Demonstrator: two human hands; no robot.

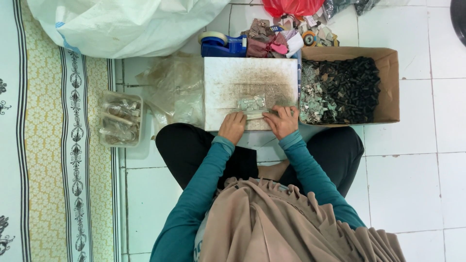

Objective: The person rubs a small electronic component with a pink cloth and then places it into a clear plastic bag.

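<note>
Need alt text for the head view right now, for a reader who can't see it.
Seen from above, a person seated on a tiled floor presses the left hand and right hand on a small clear packet atop a worn white board. A cardboard box of small black and grey pieces sits to the right.

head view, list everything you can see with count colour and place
small clear plastic packet: one, transparent with pale bits inside, on the board by both hands
flat white work board: one, smudged brown, on the floor ahead of the knees
brown cardboard box: one, right of the board, holds black and grey small pieces
blue tape dispenser: one, beyond the board
clear plastic tub: one, left, holds filled packets
large white sack: one, top left
red plastic bag: one, top edge
patterned yellow mat: one, far left
left hand: teal sleeve, resting on the board's near edge
right hand: teal sleeve, fingers beside the packet
</note>
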